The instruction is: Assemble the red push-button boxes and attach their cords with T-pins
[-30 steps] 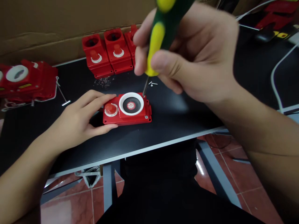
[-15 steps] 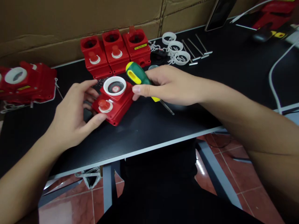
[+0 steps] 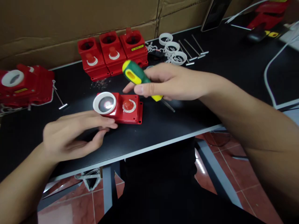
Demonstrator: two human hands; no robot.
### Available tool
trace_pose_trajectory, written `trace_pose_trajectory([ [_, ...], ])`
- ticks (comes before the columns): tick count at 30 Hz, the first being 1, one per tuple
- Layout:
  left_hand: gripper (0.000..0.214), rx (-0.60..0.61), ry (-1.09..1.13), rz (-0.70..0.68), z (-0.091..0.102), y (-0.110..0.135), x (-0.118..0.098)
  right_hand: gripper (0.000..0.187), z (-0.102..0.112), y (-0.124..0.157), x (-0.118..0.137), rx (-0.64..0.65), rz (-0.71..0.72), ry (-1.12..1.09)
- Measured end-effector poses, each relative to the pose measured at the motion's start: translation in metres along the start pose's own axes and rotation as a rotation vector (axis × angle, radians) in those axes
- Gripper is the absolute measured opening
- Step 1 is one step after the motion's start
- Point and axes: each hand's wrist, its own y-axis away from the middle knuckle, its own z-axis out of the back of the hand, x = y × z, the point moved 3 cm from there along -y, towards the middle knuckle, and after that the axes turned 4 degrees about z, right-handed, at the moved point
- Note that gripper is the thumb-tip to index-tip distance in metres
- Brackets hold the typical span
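Observation:
A red box (image 3: 119, 116) with a white-rimmed round window (image 3: 105, 103) and an orange-red knob in a white collar (image 3: 128, 106) lies on the black table in front of me. My left hand (image 3: 79, 132) has its fingers stretched out, the fingertips at the box's near edge below the window. In my right hand (image 3: 163, 82) is a screwdriver (image 3: 137, 74) with a green and yellow handle, its shaft pointing down to the right. That hand hovers just behind and right of the box.
Several more red boxes (image 3: 112, 59) stand at the back and left. White rings (image 3: 172, 47) and T-handled metal rods (image 3: 192, 51) lie behind my right hand. Small dark bits (image 3: 101, 84) are scattered behind the box. A phone (image 3: 215, 15) leans against the cardboard; a white cable (image 3: 268, 71) runs down the right.
The red box has turned, so its window now sits at the left and its knob at the right. My left hand has moved down from its side to its near edge; the right keeps the screwdriver.

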Motion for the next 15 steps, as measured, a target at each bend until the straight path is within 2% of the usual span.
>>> trace_pose_trajectory([
  [1, 0.059, 0.009, -0.026, -0.077, 0.005, -0.001, 0.000, 0.052, 0.005, 0.001, 0.004, -0.062, 0.022, 0.034],
  [2, 0.049, 0.032, -0.082, -0.109, 0.007, -0.002, 0.001, 0.051, 0.010, 0.002, 0.008, -0.135, 0.031, 0.057],
  [3, 0.040, 0.001, -0.154, -0.115, 0.009, -0.004, 0.002, 0.049, 0.016, 0.004, 0.012, -0.209, 0.026, 0.074],
  [4, 0.033, -0.189, -0.283, -0.028, 0.014, -0.005, 0.004, 0.048, 0.021, 0.006, 0.015, -0.277, 0.006, 0.095],
  [5, 0.035, -0.355, -0.371, 0.003, 0.016, -0.005, 0.004, 0.048, 0.027, 0.008, 0.017, -0.340, -0.020, 0.138],
  [6, 0.048, -0.395, -0.390, 0.028, 0.013, -0.006, 0.005, 0.050, 0.033, 0.008, 0.017, -0.399, -0.035, 0.218],
  [9, 0.069, -0.181, -0.329, 0.112, -0.005, -0.008, 0.009, 0.062, 0.043, 0.006, 0.007, -0.482, -0.029, 0.561],
  [10, 0.071, -0.124, -0.291, 0.134, -0.009, -0.008, 0.012, 0.065, 0.044, 0.004, -0.002, -0.468, -0.032, 0.609],
  [15, 0.075, -0.089, -0.277, 0.218, -0.012, -0.006, 0.018, 0.032, 0.036, -0.004, -0.045, -0.344, 0.078, 0.747],
])
